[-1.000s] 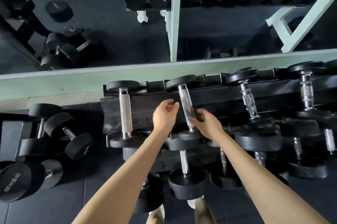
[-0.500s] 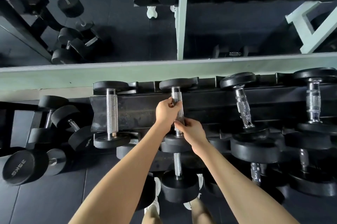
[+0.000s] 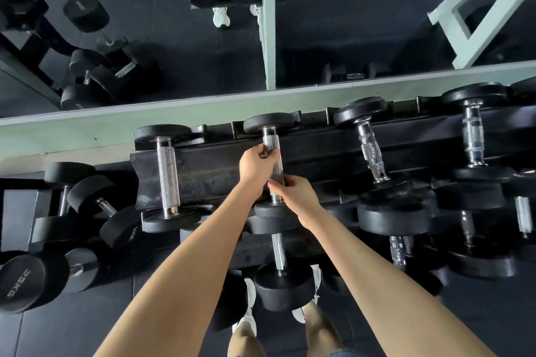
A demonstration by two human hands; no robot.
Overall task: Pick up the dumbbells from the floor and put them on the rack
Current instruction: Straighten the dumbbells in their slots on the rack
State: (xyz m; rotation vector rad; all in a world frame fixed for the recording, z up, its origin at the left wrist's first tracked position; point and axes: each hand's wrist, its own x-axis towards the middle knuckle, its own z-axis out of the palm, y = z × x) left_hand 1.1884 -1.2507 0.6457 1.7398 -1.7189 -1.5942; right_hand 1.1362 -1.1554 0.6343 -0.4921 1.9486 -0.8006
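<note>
Both hands grip one dumbbell's knurled handle [image 3: 274, 162]: the left hand [image 3: 255, 163] is wrapped round its upper part, the right hand [image 3: 294, 195] closed on its lower end. That dumbbell lies across the top tier of the black rack [image 3: 208, 171], between a neighbouring dumbbell [image 3: 167, 175] at left and a tilted one [image 3: 371, 150] at right. More dumbbells [image 3: 87, 202] sit on the floor left of the rack.

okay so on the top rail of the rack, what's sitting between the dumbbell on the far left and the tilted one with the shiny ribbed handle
One dumbbell, lying across the rack. Both hands grip its knurled handle: left hand higher up, right hand nearer its lower end. The head view shows this.
</note>
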